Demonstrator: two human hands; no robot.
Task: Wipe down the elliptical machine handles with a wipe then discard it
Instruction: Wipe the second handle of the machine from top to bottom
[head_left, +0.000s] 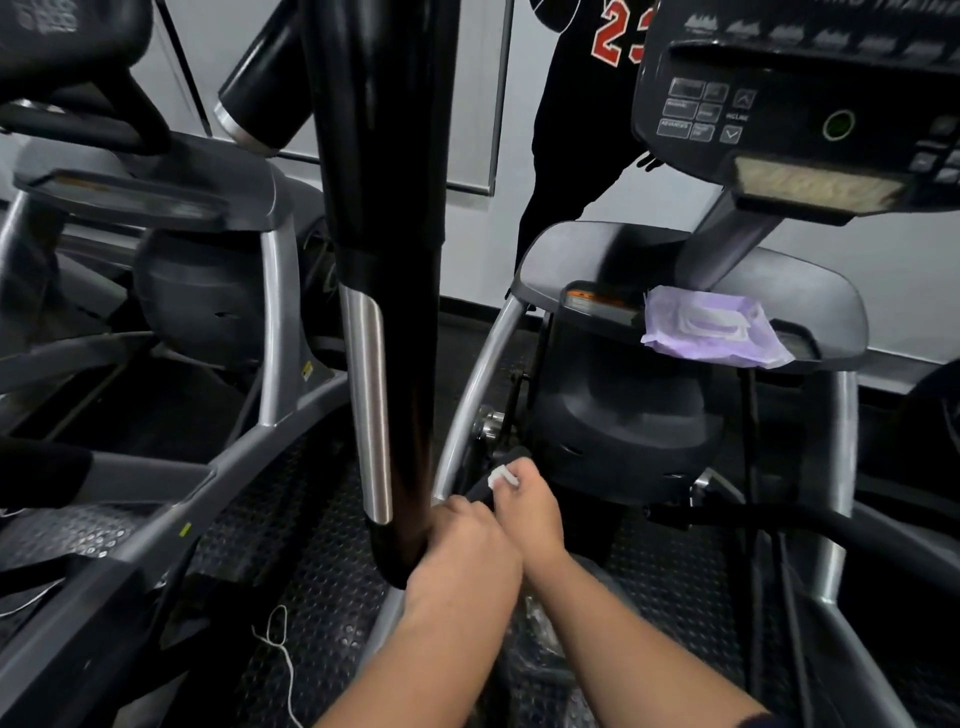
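Hands low between the machines — my left hand (470, 540) is curled around the bottom of the big black moving handle (387, 291), right where its chrome strip (370, 405) ends, and my right hand (530, 512) sits just beside and slightly past it, fingers closed on a small white wipe (503, 477) that it presses against a short black bar (488, 486) near the crank. Only a scrap of the wipe shows above my knuckles; the rest is tucked under the fingers. Both forearms run up from the bottom edge of view and almost touch at the wrists. Higher up to the right, a purple wipes packet (714, 330) lies flat on the grey shroud (810, 291) of the elliptical, below the console (800, 104) with its button pad and a green-ringed button. Behind the shroud someone in a black top with red numerals (621, 31) stands near the white wall. A second elliptical (156, 218) stands to my left, and a loose white string (278, 639) lies on the studded black floor mat (311, 571) beneath.
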